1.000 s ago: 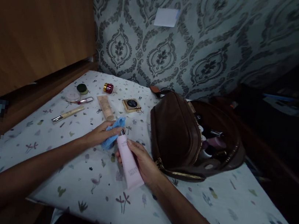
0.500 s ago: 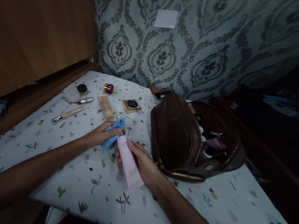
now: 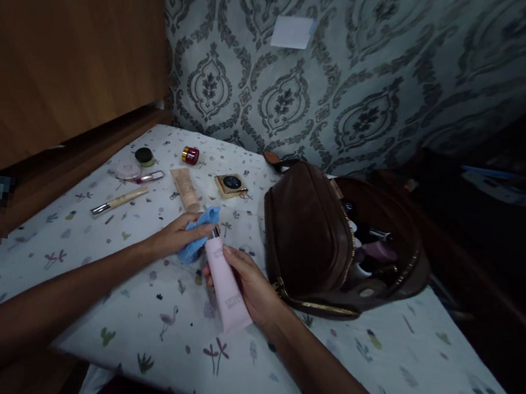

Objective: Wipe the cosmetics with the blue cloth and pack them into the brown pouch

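Note:
A pale pink squeeze tube [image 3: 225, 286] with a silvery cap [image 3: 213, 233] lies slanted in my right hand [image 3: 249, 280], whose fingers wrap round its upper half. My left hand [image 3: 182, 235] is closed on a crumpled blue cloth [image 3: 194, 247], its thumb and the cloth against the tube's capped end. Just beyond my left hand a beige tube [image 3: 186, 189] lies on the patterned tablecloth [image 3: 120, 307]. The open brown makeup bag [image 3: 309, 236] stands close to the right of my right hand, with several cosmetics showing inside.
A gold compact [image 3: 231, 185] and a small red jar with a gold lid [image 3: 190, 155] sit farther back. At the left lie a dark-lidded jar [image 3: 144, 156], a round pale compact [image 3: 128, 169], a lip gloss tube [image 3: 149, 177] and a slim tube [image 3: 119, 201]. A wooden cabinet [image 3: 70, 33] borders the left side.
Almost nothing differs. The pink tube has turned slightly in my right hand, so its printed lettering sits a little differently; my left hand keeps the cloth at the cap.

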`<state>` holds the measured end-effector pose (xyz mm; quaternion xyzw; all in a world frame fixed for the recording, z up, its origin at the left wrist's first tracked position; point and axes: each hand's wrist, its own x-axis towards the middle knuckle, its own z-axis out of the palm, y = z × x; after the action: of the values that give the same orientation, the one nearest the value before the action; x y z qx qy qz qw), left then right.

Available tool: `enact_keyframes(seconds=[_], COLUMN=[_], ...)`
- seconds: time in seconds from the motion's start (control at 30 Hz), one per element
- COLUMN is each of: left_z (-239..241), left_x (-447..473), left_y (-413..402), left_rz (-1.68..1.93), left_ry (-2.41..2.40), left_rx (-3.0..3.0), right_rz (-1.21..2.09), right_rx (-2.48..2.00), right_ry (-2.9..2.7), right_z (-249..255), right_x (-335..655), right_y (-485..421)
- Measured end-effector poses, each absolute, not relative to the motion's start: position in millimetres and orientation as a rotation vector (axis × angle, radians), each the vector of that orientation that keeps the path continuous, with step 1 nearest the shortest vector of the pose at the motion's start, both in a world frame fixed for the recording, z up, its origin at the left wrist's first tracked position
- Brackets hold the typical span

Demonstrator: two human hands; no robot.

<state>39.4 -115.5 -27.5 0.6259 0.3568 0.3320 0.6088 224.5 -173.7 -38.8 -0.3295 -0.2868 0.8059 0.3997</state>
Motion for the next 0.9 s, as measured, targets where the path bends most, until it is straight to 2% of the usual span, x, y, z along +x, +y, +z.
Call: enact_keyframes(seconds=[0.43, 0.77, 0.9], left_z=[-28.7, -20.4, -19.5], left_x=[41.6, 39.3, 39.9], left_y=[-116.2, -121.4, -121.7], left_rz=[0.845, 0.816, 0.820], left_ry=[0.823, 0.702, 0.728], left_rx=[1.454, 1.588, 1.607], right_rz=[2.027, 2.262, 2.279], right_rx=[-0.814, -0.619, -0.718], right_ry=[-0.825, -0.802, -0.851], right_z=[-37.3, -37.5, -37.1], right_x=[225.2, 233.0, 233.9], right_y=[-175.3, -171.7, -168.2])
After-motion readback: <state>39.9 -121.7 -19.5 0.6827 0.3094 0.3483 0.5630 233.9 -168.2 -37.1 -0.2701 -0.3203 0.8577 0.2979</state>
